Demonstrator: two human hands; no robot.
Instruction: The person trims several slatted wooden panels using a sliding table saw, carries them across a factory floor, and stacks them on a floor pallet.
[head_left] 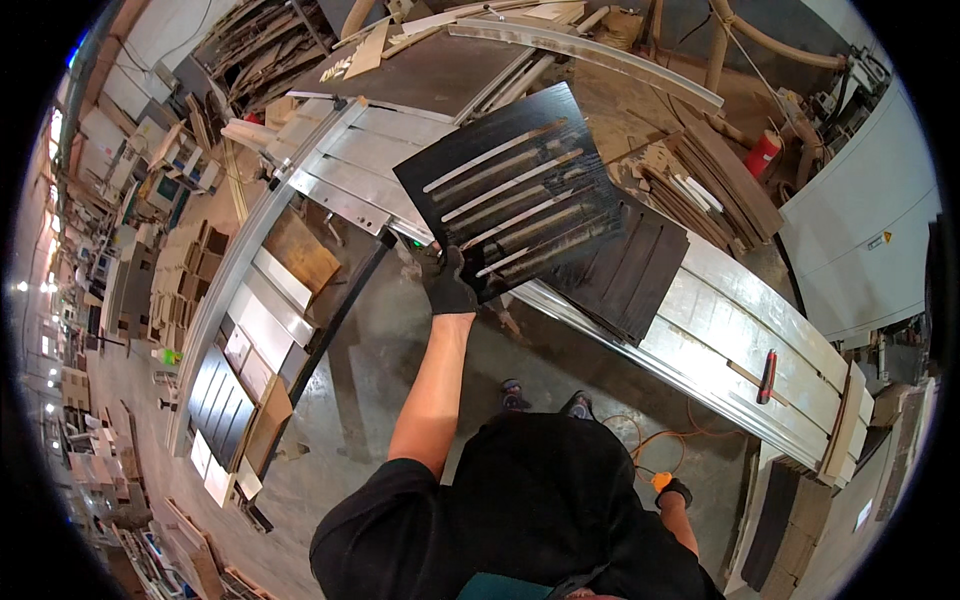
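My left hand (448, 282), in a black glove, is closed on the lower left edge of a black slotted panel (540, 160). The panel is tilted up above the metal table, and pale dust lies along its slots. Behind and right of it, a stack of similar black panels (640, 285) rests on the silver sliding table (740, 320), partly covered by the raised one. Low at my right side, my gloved right hand (677, 492) is closed round what looks like a yellow-orange air blow gun (661, 482). A thin orange hose (655, 437) lies near it.
A red-and-black hand tool (767, 377) lies on the table's right part. Another dark grooved panel (222, 405) sits on the side frame at left. Brown boards (725, 180) are stacked beyond the table, near a red cylinder (763, 152). A white cabinet (865, 220) stands far right.
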